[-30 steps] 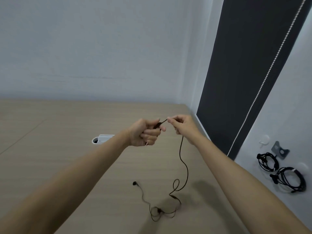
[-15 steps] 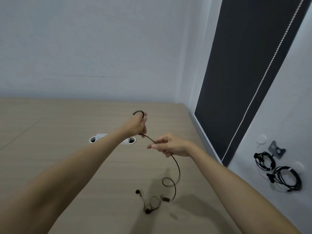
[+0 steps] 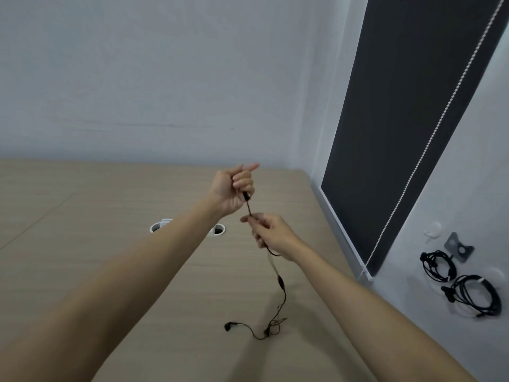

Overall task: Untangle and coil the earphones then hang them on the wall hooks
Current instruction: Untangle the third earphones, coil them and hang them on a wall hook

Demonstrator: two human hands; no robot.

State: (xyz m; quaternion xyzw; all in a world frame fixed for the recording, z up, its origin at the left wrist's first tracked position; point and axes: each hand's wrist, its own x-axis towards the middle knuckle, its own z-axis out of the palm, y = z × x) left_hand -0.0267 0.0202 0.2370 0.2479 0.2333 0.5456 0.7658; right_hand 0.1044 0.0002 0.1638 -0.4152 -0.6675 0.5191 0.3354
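A black pair of earphones [image 3: 281, 285] hangs from my hands down to the wooden table [image 3: 82, 216]. My left hand [image 3: 234, 188] is raised and closed around the plug end of the cable. Just below it, my right hand [image 3: 268, 231] pinches the cable between thumb and fingers. The rest of the cord drops past an inline remote to a small tangle, and one earbud [image 3: 228, 325] lies on the table. On the right wall, an empty white hook [image 3: 432, 234] sits above two coiled black earphone sets [image 3: 438, 265] [image 3: 475, 296].
A white cable grommet [image 3: 159, 226] is set into the table behind my left forearm. A dark roller blind [image 3: 399, 119] with a white bead chain covers the window on the right. A grey metal bracket [image 3: 458, 249] is fixed to the wall near the hooks.
My left hand has turned palm up and risen to the right with the plug end. My right hand has slid under it along the cable, and the cord has lifted, leaving less on the table.
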